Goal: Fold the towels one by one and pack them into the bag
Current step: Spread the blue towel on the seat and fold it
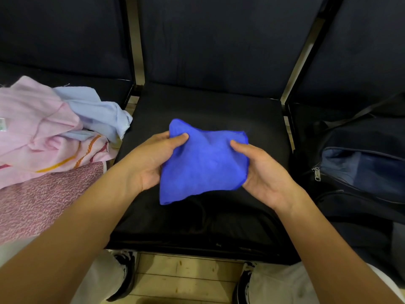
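Head view: both hands hold a folded blue towel above the middle bench seat, left hand and right hand fingers grasping its sides. It seems ready for the open dark bag at right. A pile of unfolded towels waits at left.

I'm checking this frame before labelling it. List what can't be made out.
Head view only:
- Inside of the bag: dark, cut by the right edge; contents unclear.
- Towel pile: cut by the left edge; count unclear.
- Blue towel: underside and fold layers hidden, the left hand and right hand gripping its sides.
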Available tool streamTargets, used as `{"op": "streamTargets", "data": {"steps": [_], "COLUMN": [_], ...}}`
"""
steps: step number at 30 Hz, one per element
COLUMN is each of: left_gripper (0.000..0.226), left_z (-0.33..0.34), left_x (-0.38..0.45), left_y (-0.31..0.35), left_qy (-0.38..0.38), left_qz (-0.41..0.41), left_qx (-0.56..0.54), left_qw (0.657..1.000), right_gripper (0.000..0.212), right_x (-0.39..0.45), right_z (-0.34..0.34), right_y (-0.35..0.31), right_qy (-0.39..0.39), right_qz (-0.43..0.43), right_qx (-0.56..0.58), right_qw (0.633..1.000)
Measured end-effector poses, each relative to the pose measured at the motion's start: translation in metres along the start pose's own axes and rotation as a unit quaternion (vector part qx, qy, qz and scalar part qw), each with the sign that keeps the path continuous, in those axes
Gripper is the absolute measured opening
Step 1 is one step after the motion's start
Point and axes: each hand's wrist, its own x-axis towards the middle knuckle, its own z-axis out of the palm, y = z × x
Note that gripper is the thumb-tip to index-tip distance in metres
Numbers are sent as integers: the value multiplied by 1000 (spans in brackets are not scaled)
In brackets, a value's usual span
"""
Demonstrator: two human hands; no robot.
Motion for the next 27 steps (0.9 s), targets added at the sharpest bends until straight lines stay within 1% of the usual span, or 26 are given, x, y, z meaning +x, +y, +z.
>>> {"op": "streamTargets", "data": {"steps": [3,5,7,9,11,15,18,21,24,25,27], "left_gripper": [15,17,23,26,25,18,14,20,26,31,45], "left_z": [-2,-5,-8,-9,-9,-9,-10,-13,-15,-16,-18], "left_x": [0,-2,-3,-4,-4,-4,-4,-1,2,4,7], "left_y": [2,3,5,6,6,8,10,10,9,9,7], "left_qy": [18,2,-22,-29,-27,-3,10,19,42,48,70], "left_qz": [-3,-15,-15,-14,-11,-17,-16,6,33,46,81], "left_qx": [6,5,2,7,17,24,17,4,8,16,59], "left_qw": [1000,1000,1000,999,999,1000,1000,1000,999,998,993], "right_gripper": [25,23,24,25,27,28,27,29,38,40,45], "right_x": [1,2,2,1,1,-1,0,2,3,4,3], "right_z": [2,2,0,-2,-3,-3,-4,-6,-7,-8,-9], "right_y": [5,5,3,1,0,-3,-3,-2,-1,-1,-1], "right_qy": [45,74,88,96,90,41,33,64,111,117,105], "right_qz": [-44,-62,-60,-49,-32,-9,-18,-40,-70,-84,-111], "right_qx": [-72,-104,-106,-110,-108,-77,-67,-76,-69,-72,-100], "right_qw": [995,990,989,988,990,996,997,994,989,987,983]}}
